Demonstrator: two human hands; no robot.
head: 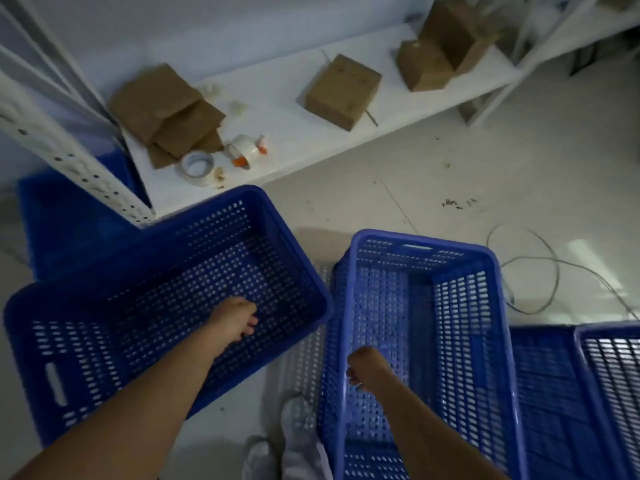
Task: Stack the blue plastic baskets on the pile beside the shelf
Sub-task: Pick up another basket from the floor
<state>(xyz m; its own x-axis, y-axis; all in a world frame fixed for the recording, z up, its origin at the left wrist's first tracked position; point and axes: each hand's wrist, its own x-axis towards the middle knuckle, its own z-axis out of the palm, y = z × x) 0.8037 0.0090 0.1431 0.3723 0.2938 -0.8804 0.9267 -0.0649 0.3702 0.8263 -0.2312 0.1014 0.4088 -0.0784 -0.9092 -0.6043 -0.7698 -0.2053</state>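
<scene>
A large blue perforated basket [86,341] sits at the left, on top of other blue baskets [62,220] piled beside the white shelf post [79,168]. My left hand [235,320] reaches inside it, fingers loosely spread over its floor, holding nothing. A second blue basket [467,306] is tilted at the centre right. My right hand [365,368] is shut on its near left rim. More blue baskets [561,393] lie on the floor at the lower right.
A low white shelf board [298,109] runs behind, carrying brown cardboard boxes [343,91], tape rolls [197,166] and a tape dispenser [247,150]. A loose cable [540,265] curls on the tiled floor at the right. My white shoes [298,441] show below.
</scene>
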